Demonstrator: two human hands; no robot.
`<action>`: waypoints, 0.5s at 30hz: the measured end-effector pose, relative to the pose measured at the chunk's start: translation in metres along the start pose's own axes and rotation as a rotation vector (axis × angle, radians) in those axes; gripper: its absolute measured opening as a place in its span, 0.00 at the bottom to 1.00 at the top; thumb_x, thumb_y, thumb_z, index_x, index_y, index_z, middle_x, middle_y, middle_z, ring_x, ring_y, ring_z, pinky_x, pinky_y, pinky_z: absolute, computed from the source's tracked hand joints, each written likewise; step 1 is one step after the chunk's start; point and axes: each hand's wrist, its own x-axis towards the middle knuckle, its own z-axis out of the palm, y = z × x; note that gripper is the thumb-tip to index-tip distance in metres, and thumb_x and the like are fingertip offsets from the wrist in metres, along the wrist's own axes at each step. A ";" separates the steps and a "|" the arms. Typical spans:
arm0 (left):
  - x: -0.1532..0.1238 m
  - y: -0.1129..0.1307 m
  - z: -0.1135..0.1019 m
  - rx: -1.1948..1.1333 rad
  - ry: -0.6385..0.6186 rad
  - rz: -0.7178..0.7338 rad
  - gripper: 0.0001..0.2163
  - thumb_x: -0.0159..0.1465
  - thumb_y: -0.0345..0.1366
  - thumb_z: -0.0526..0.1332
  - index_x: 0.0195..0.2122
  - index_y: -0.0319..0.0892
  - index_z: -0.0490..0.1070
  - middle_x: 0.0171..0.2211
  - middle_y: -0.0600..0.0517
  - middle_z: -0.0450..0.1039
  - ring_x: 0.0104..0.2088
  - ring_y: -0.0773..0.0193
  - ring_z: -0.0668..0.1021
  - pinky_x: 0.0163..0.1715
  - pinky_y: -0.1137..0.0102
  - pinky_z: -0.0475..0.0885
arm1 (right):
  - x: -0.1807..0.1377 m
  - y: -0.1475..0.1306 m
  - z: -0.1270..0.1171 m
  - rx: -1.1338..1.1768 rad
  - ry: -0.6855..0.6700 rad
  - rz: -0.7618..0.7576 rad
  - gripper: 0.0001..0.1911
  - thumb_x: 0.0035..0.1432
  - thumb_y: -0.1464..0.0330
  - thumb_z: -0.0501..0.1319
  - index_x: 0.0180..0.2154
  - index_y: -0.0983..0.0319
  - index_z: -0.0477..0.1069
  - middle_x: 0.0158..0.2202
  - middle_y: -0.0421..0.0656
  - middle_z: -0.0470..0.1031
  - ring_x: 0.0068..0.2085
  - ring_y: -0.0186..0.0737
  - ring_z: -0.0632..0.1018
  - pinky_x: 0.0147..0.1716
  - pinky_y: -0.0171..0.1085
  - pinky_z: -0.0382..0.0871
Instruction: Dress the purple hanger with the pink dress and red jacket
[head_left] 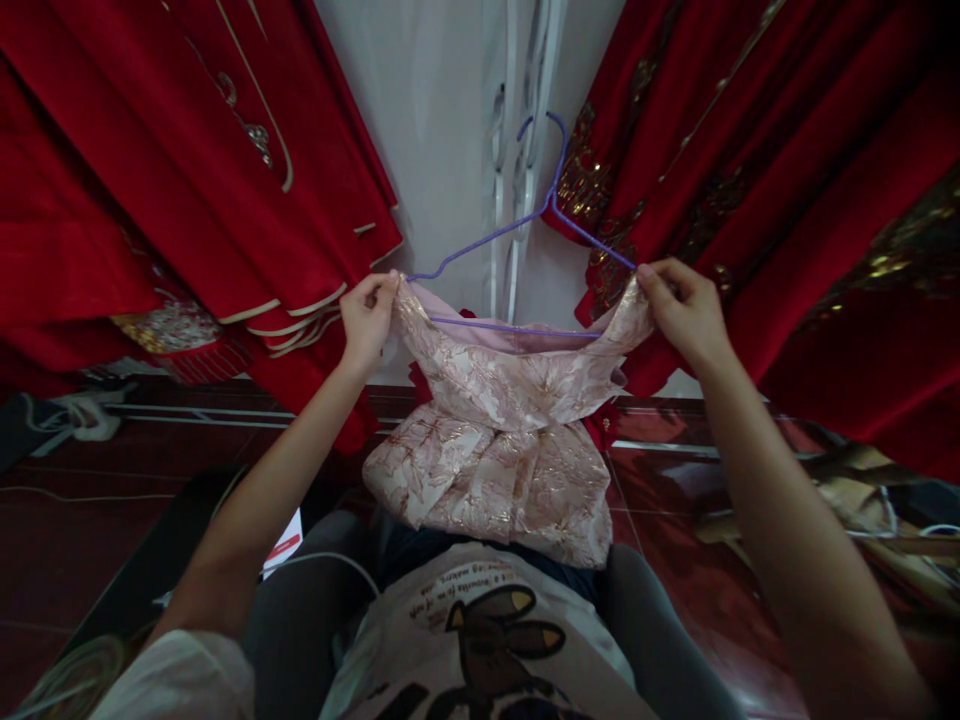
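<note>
A pale pink and gold brocade dress (517, 390) hangs from a purple wire hanger (491, 236) in front of me, its lower part resting over my lap. My left hand (369, 312) pinches the dress's left shoulder strap at the hanger's end. At the opposite strap, my right hand (684, 308) has its thumb and fingers closed on the fabric. Between the hands the neckline spreads wide, showing the pink lining and the hanger's lower bar. The hanger's hook points up and away, near a white metal rail, and I cannot tell whether it touches.
Red garments with silver trim (285, 120) hang at the left, and red ones with gold sequins (750, 150) at the right. Grey-white doors with metal handles (517, 200) stand between them. A cable (322, 556) crosses my lap. Cluttered items (892, 510) lie at the lower right.
</note>
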 end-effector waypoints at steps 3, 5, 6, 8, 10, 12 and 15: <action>0.017 0.023 0.005 -0.031 -0.190 0.043 0.15 0.59 0.51 0.65 0.33 0.42 0.77 0.31 0.52 0.78 0.34 0.65 0.78 0.36 0.72 0.72 | -0.001 0.001 0.000 0.046 -0.022 0.025 0.12 0.62 0.60 0.58 0.31 0.61 0.71 0.24 0.37 0.64 0.27 0.31 0.63 0.28 0.34 0.56; 0.023 0.028 0.007 -0.113 -0.292 -0.028 0.21 0.62 0.55 0.59 0.35 0.41 0.78 0.32 0.49 0.78 0.35 0.64 0.79 0.36 0.70 0.73 | -0.001 0.003 0.001 0.083 -0.031 0.056 0.12 0.62 0.61 0.58 0.31 0.61 0.71 0.25 0.37 0.64 0.27 0.31 0.63 0.28 0.34 0.55; 0.023 0.024 0.007 -0.170 -0.327 -0.093 0.25 0.65 0.58 0.53 0.37 0.41 0.78 0.32 0.48 0.78 0.35 0.63 0.80 0.36 0.69 0.74 | 0.000 0.004 0.001 0.102 -0.035 0.072 0.12 0.62 0.61 0.58 0.30 0.61 0.71 0.25 0.37 0.64 0.27 0.31 0.63 0.29 0.34 0.55; 0.015 0.006 0.009 -0.258 -0.369 -0.220 0.33 0.67 0.61 0.41 0.41 0.41 0.77 0.35 0.45 0.79 0.36 0.60 0.81 0.37 0.66 0.76 | 0.001 0.006 0.004 0.137 -0.051 0.103 0.11 0.61 0.62 0.58 0.29 0.61 0.70 0.25 0.37 0.63 0.27 0.31 0.63 0.29 0.34 0.55; -0.002 -0.021 0.013 -0.205 -0.354 -0.239 0.30 0.67 0.59 0.42 0.44 0.41 0.74 0.40 0.44 0.79 0.41 0.57 0.80 0.41 0.63 0.76 | 0.002 0.008 0.007 0.164 -0.066 0.127 0.12 0.61 0.62 0.58 0.27 0.61 0.69 0.24 0.37 0.62 0.27 0.31 0.63 0.29 0.34 0.56; -0.025 -0.049 0.016 0.022 -0.511 -0.234 0.22 0.63 0.54 0.54 0.42 0.40 0.74 0.42 0.42 0.78 0.44 0.54 0.80 0.47 0.60 0.75 | 0.002 0.011 0.011 0.174 -0.069 0.136 0.14 0.61 0.61 0.58 0.26 0.60 0.67 0.23 0.36 0.61 0.26 0.32 0.63 0.28 0.34 0.57; -0.055 -0.076 0.015 0.501 -0.920 -0.141 0.19 0.53 0.41 0.67 0.44 0.38 0.74 0.49 0.40 0.76 0.54 0.47 0.75 0.58 0.55 0.68 | 0.003 0.015 0.013 0.161 -0.066 0.127 0.16 0.61 0.57 0.58 0.26 0.59 0.67 0.23 0.37 0.62 0.26 0.33 0.64 0.27 0.35 0.58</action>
